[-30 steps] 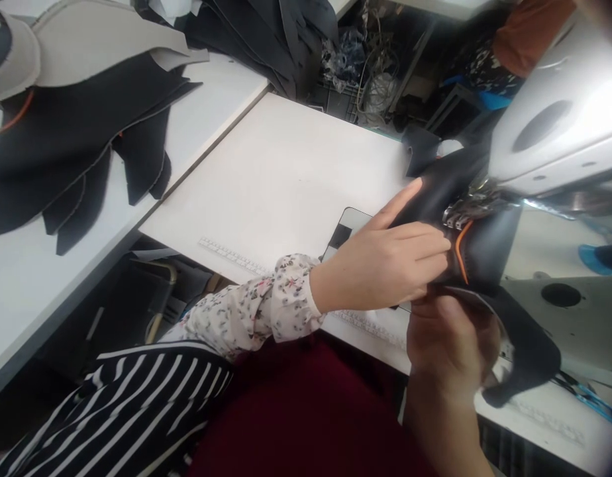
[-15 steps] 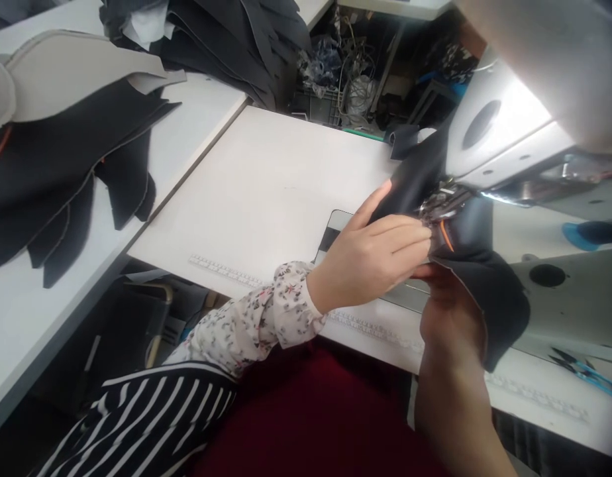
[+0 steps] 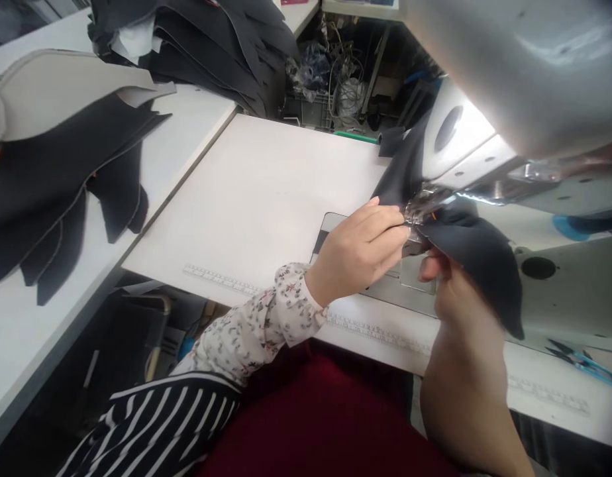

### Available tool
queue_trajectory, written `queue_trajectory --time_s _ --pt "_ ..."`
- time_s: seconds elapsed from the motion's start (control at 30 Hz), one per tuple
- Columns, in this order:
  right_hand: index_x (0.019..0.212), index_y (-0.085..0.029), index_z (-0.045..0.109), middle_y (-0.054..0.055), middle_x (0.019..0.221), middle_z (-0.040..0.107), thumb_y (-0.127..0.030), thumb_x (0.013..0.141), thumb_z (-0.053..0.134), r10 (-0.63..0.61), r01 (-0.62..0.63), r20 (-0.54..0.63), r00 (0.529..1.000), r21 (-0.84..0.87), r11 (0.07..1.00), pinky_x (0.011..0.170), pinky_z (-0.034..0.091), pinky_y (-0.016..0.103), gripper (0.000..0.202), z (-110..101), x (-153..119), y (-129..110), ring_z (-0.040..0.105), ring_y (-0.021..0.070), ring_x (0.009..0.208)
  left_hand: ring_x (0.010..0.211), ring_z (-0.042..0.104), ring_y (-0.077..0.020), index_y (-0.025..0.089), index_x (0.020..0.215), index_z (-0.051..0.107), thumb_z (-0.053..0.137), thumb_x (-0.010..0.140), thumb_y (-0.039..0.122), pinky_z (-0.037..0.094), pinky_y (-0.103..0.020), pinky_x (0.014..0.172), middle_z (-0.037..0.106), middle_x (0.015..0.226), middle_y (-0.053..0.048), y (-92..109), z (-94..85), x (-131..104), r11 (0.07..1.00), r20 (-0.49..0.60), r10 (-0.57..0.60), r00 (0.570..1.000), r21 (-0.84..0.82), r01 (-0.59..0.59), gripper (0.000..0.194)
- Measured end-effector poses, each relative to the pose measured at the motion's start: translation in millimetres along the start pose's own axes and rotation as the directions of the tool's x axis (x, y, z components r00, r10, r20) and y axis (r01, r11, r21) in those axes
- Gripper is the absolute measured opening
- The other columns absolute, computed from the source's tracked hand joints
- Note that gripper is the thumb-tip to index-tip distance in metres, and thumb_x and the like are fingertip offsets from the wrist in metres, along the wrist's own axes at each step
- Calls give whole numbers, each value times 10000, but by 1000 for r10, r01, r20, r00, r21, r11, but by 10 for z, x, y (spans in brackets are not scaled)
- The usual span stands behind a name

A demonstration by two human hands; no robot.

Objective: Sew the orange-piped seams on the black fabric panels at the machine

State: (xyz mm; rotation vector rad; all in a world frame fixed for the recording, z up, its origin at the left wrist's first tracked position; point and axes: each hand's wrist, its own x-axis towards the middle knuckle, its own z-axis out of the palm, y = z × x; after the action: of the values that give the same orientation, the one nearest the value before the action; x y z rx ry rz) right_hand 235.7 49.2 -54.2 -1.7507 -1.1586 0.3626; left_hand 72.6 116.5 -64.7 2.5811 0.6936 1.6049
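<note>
A black fabric piece [image 3: 472, 248] with a thin orange trim lies under the presser foot [image 3: 422, 209] of a white sewing machine [image 3: 509, 86]. My left hand [image 3: 358, 255], in a flowered sleeve, presses its fingertips on the fabric just left of the foot. My right hand [image 3: 448, 291] holds the same piece from below, mostly hidden by the fabric's hanging flap. The far end of the fabric runs up behind the machine's head.
A white sewing table [image 3: 266, 192] carries a ruler strip [image 3: 221, 279] along its near edge. Stacks of black and grey cut pieces [image 3: 62, 152] lie on the left table, more black pieces [image 3: 211, 40] at the back. Blue scissors [image 3: 584, 364] rest at far right.
My view has drawn closer to the machine. The fabric has fed further under the foot, so less orange trim shows, and both hands have followed it toward the needle.
</note>
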Motion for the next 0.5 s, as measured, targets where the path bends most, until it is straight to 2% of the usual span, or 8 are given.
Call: queue_trajectory --time_s 0.13,0.23,0.3,0.4,0.47,0.5 --pt "602 -207 578 15 519 549 -334 876 461 -16 20 47 999 -72 997 813 436 391 324 -52 33 -118 549 188 604 1173 646 -148 153 1041 650 576 960 135 509 -379 1151 707 1121 -38 -31 61 -46 1000 -29 -7 1000 -9 6 111" --pt "703 -195 585 -9 532 542 -402 932 478 33 -33 4 999 33 999 828 452 360 327 -24 -17 -114 550 168 601 1204 632 -146 150 1043 648 560 972 153 484 -387 1177 705 1138 -41 -32 95 -59 1000 -23 -16 1000 -21 15 113" --pt "713 -187 582 -18 569 557 -386 966 500 24 -24 3 1000 66 998 842 452 318 332 12 -127 -97 558 144 637 1215 630 -149 139 1043 656 573 967 151 472 -392 1185 707 1146 -52 -22 89 -56 998 -34 -32 999 -60 30 113" --pt "686 -179 596 -19 670 609 -309 985 562 -112 94 116 987 147 985 762 451 258 327 79 -383 -61 571 112 693 1222 636 -166 135 1021 669 601 963 166 465 -417 1182 715 1145 -67 -5 11 -73 969 -54 -90 994 -234 75 95" --pt "840 -189 678 -4 778 658 -254 960 614 -267 228 153 951 236 945 737 475 274 151 115 -542 -21 612 128 734 1220 638 -171 150 993 665 580 984 196 485 -427 1152 722 1099 -60 0 -74 -133 906 -53 -170 984 -402 135 97" --pt "982 -192 706 21 853 679 -226 944 623 -352 311 102 931 287 906 765 498 310 97 123 -600 1 640 158 783 1202 642 -173 157 985 661 570 993 220 507 -422 1117 717 1070 -57 4 -115 -180 867 -53 -240 969 -460 189 111"
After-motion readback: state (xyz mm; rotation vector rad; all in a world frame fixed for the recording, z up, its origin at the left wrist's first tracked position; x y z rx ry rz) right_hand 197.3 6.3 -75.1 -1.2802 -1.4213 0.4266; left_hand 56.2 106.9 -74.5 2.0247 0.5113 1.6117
